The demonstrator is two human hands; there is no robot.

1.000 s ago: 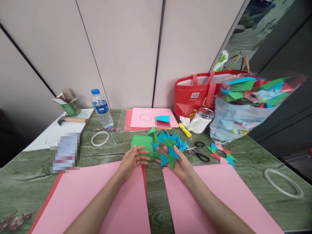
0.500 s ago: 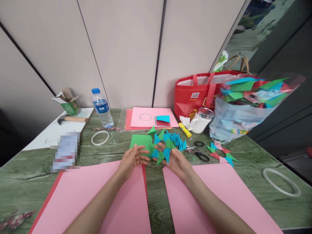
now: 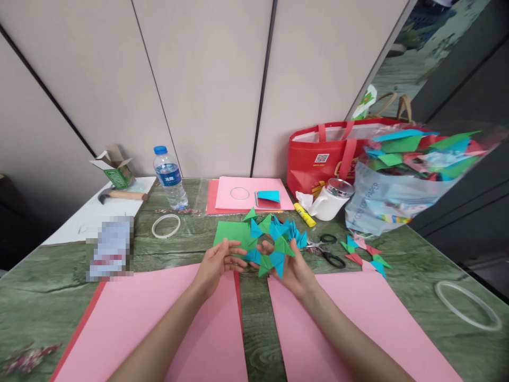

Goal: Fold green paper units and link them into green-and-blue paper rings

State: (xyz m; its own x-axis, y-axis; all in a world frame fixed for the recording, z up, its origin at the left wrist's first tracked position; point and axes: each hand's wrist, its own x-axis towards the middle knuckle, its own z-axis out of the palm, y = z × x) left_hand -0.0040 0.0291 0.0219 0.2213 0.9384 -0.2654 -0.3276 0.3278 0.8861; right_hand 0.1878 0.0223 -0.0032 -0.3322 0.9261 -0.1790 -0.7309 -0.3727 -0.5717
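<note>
My right hand (image 3: 295, 270) holds a folded paper ring of green and blue points (image 3: 274, 250) just above the table. My left hand (image 3: 218, 262) is at the ring's left side, fingers stretched toward it and touching its edge with the fingertips. Behind the hands lie a flat green paper square (image 3: 233, 233) and several more blue and green folded points (image 3: 284, 229). Two pink sheets (image 3: 159, 323) (image 3: 358, 323) lie under my forearms.
Scissors (image 3: 328, 250), a yellow glue stick (image 3: 304, 214), a white mug (image 3: 329, 200), a water bottle (image 3: 170, 178), a tape ring (image 3: 166, 225), a red bag (image 3: 326, 156) and a plastic bag of paper pieces (image 3: 397, 185) stand behind. Another ring lies at the right (image 3: 467, 313).
The paper ring has turned in my right hand and now sits a little higher and nearer the left fingertips. The camera shifted slightly.
</note>
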